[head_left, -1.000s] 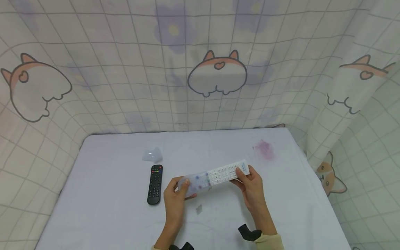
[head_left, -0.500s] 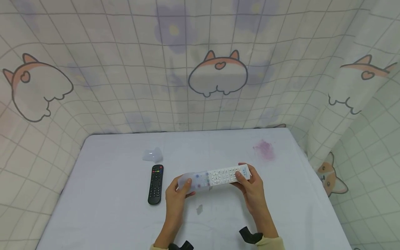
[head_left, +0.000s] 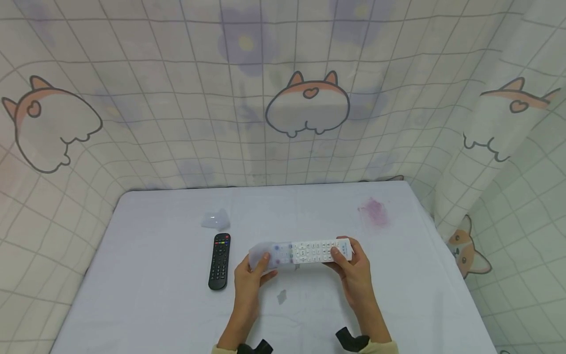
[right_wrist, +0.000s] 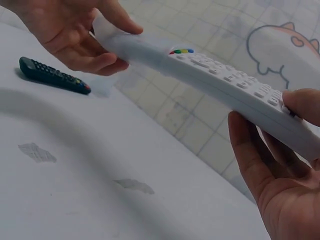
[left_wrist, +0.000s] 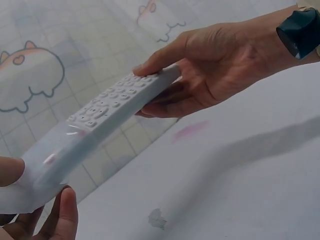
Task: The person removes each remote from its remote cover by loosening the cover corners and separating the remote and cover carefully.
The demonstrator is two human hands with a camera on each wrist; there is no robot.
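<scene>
Held up over the table is a white remote control (head_left: 315, 251), nearly level in the head view. A translucent plastic sleeve (head_left: 270, 254) with a blue pattern covers its left part; the keypad's right part is bare. My left hand (head_left: 248, 281) pinches the sleeve's left end, thumb on top and fingers below. At the bare end my right hand (head_left: 353, 275) grips the remote, its thumb on the buttons and fingers beneath. Coloured buttons show at the sleeve's mouth in the right wrist view. A black remote control (head_left: 219, 261) lies left of my left hand.
A clear plastic piece (head_left: 215, 219) lies behind the black remote on the white-covered table (head_left: 155, 246). A pink stain (head_left: 375, 211) marks the cloth at the back right, and a grey patch (head_left: 282, 296) shows between my forearms. Patterned curtain (head_left: 283, 162) surrounds the table's back and sides.
The white remote has swung from a slant, right end higher, to almost level. My right hand has come down slightly with it. Both hands keep their hold, and the black remote stays put.
</scene>
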